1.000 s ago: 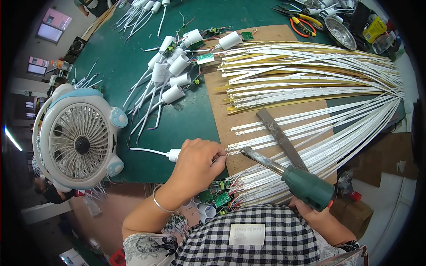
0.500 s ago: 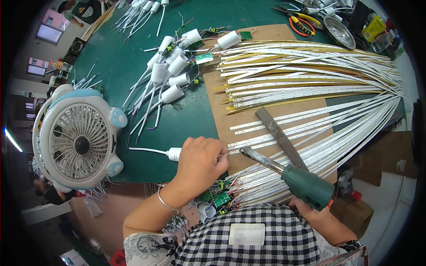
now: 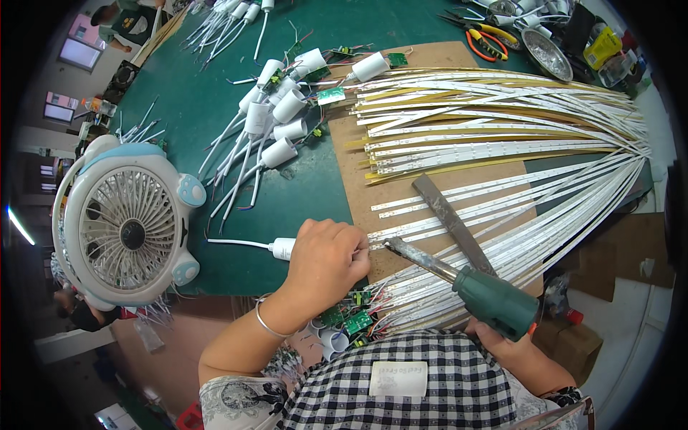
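Note:
My right hand [image 3: 498, 345] grips a soldering iron [image 3: 496, 302] by its green handle. The iron's thick metal tip points left and rests at or just above the end of an LED strip [image 3: 398, 234]. Beside that strip end, my left hand [image 3: 326, 258] is closed in a pinch, knuckles up. What it pinches is hidden under the fingers, perhaps fine wires. A white plastic cap with a white cable [image 3: 283, 249] lies partly behind the left hand. Across several strips lies a flat dark metal bar [image 3: 455, 224].
A white and blue fan [image 3: 132, 233] stands at left. White caps [image 3: 289, 105] with green circuit boards lie beyond my left hand. A large strip bundle [image 3: 459, 118] covers the brown board [image 3: 345, 161]. Pliers [image 3: 489, 41] and a metal dish [image 3: 547, 54] sit far right.
The soldering iron has shifted very slightly left, its tip closer to my left hand. My left hand stays almost in place. A person at the far upper left has moved a little.

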Demonstrator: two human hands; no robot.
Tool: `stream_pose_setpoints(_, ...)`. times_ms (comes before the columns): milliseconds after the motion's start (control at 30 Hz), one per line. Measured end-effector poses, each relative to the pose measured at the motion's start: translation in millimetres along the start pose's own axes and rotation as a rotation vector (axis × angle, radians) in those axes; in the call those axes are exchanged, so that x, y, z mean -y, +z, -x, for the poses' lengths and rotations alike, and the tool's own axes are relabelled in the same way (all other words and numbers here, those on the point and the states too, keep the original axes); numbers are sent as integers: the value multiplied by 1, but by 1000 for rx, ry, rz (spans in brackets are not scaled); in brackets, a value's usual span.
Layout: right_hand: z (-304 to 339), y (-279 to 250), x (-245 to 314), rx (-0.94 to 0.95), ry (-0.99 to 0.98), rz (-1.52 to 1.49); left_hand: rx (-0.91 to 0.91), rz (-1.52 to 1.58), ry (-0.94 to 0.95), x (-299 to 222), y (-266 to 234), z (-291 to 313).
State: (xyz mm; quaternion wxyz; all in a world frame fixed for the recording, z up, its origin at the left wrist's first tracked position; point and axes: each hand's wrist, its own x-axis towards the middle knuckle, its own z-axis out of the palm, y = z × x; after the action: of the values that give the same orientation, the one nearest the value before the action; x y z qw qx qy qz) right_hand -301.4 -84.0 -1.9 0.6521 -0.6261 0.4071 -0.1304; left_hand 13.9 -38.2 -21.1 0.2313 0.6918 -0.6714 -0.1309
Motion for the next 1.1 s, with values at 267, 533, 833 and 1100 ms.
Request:
stream_pose_setpoints(267, -1, 5, -6, 18, -34, 73, -14, 33, 8, 1, 1, 1)
stream_pose_setpoints(533, -3, 6, -7, 27, -69, 89, -5, 26, 12, 0, 1, 0)
stream_pose_setpoints(833, -7, 7, -2, -26, -136, 91, -7, 13, 23, 0, 0, -1)
stream_pose_setpoints(1100, -9, 6, 3, -31, -207, 63, 15, 5, 18, -1, -1, 0)
